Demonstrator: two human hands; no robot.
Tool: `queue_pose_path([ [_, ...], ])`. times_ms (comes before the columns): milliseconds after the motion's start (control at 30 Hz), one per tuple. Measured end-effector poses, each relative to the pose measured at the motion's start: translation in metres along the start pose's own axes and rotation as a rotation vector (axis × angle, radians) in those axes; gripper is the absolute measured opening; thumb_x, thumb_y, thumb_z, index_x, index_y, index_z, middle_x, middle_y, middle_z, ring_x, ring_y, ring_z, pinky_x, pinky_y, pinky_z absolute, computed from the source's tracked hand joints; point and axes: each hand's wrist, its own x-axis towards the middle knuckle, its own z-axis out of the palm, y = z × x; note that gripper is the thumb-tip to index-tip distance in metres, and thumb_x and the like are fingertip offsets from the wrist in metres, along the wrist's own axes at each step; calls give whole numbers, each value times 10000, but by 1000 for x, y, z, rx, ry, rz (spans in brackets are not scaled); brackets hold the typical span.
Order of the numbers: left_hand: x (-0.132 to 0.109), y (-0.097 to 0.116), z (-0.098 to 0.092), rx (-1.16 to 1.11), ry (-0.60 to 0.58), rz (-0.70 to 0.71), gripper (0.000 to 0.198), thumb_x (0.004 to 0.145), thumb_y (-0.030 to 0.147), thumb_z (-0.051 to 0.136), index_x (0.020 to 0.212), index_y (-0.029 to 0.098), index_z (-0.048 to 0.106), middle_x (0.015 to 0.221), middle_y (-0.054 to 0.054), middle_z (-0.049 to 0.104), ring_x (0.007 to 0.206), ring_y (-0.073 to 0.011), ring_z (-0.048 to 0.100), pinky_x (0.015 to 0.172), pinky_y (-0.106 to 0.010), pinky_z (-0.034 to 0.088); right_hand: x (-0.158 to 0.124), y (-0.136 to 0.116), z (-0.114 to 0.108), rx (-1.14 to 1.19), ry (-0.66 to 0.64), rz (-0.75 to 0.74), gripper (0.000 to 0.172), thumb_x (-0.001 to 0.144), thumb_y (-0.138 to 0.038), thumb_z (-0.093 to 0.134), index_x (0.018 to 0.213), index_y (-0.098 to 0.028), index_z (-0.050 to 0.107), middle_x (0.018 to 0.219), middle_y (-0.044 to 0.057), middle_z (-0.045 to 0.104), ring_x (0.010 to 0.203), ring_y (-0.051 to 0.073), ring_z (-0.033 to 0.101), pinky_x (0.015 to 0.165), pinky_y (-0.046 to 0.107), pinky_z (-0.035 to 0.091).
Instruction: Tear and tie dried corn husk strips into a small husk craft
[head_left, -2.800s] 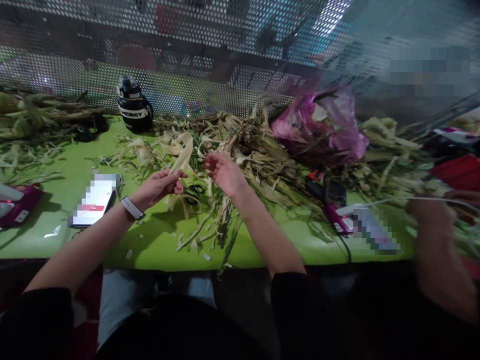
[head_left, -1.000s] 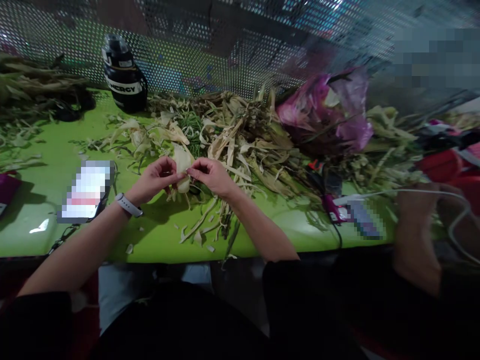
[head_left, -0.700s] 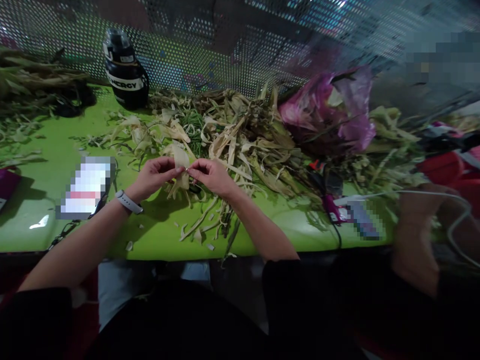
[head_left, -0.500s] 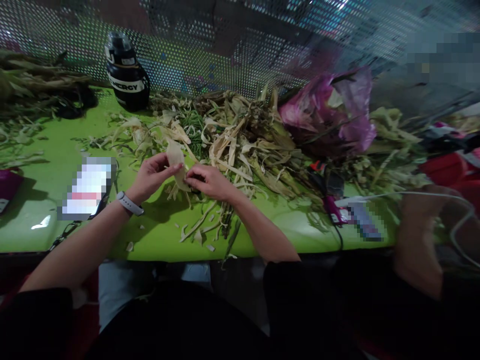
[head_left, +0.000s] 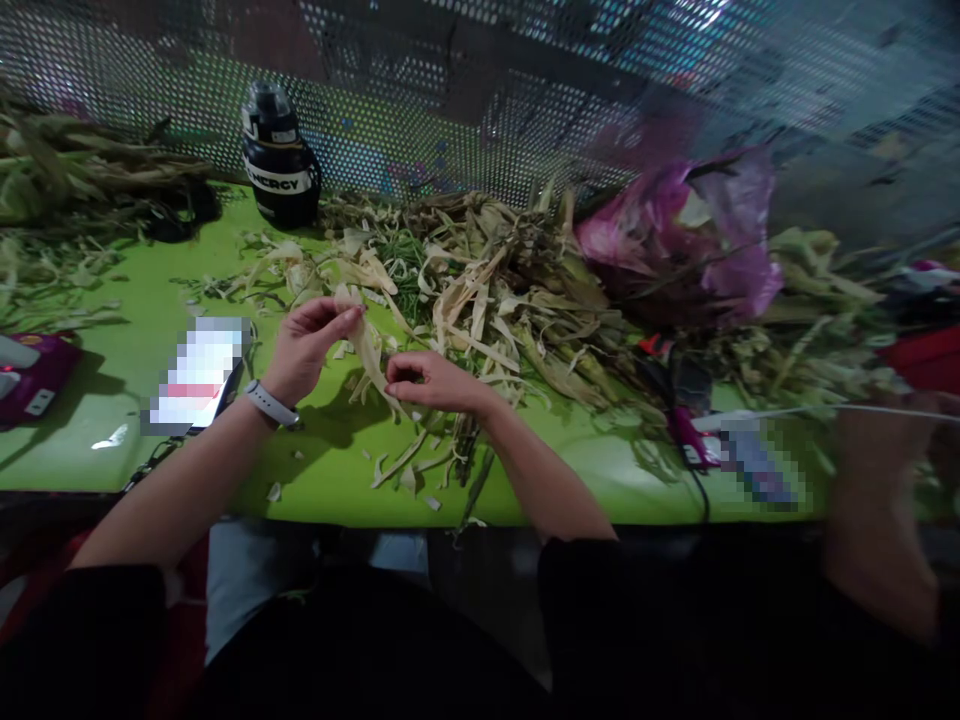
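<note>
A pale strip of corn husk (head_left: 367, 350) is stretched between my two hands, above the green tabletop (head_left: 322, 470). My left hand (head_left: 311, 340) pinches its upper end between thumb and fingers. Its lower end is held in the closed fingers of my right hand (head_left: 424, 383). Just behind them lies a heap of dried corn husks (head_left: 480, 290), with some thin green strands (head_left: 401, 262) among them. Small husk scraps (head_left: 412, 470) are scattered below my right hand.
A black bottle (head_left: 281, 165) stands at the back, before a perforated metal screen (head_left: 465, 90). Left of my arm is a phone (head_left: 199, 372), with a purple power strip (head_left: 41, 375) beyond it. A pink plastic bag (head_left: 675, 235) and another person's arm (head_left: 877, 500) are on the right.
The husk strip now hangs narrower and more slanted. My right hand has moved a little down and away from my left. The whole view has shifted slightly.
</note>
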Motion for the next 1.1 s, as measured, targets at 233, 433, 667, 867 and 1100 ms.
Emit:
queue_pose_path([
  [233, 3, -4, -2, 67, 151, 13, 255, 671, 357, 809, 859, 220, 705, 885, -12, 730, 686, -94, 640, 535, -178, 501, 1, 5, 3, 272, -57, 37, 150, 770, -257, 595, 706, -176, 486, 629, -54, 487, 571, 77, 477, 552, 224, 395],
  [433, 6, -8, -3, 157, 233, 39, 279, 704, 417, 777, 865, 214, 672, 761, 18, 701, 442, -39, 491, 401, -161, 421, 4, 13, 6, 518, -29, 83, 230, 744, -330, 684, 752, -179, 510, 595, -76, 522, 483, 67, 534, 458, 196, 463],
  [667, 7, -5, -2, 110, 180, -57, 333, 764, 504, 703, 877, 196, 646, 717, 23, 662, 459, -45, 545, 445, -173, 454, 8, 16, 10, 585, 68, 82, 307, 726, -363, 751, 831, -169, 538, 589, -62, 595, 488, 70, 571, 475, 187, 490],
  [867, -5, 2, 5, 180, -160, -255, 360, 678, 475, 788, 759, 136, 697, 681, -26, 667, 582, -104, 624, 521, -194, 514, 16, 21, 10, 625, 408, 99, 471, 609, -505, 794, 806, -193, 502, 572, -69, 596, 450, 73, 535, 447, 201, 469],
  [1100, -5, 0, 0, 269, -341, -320, 317, 716, 428, 772, 838, 139, 729, 758, -74, 724, 658, -139, 674, 573, -214, 547, 14, 22, 1, 517, 582, 60, 374, 686, -475, 740, 791, -208, 500, 610, -62, 564, 502, 74, 520, 491, 210, 463],
])
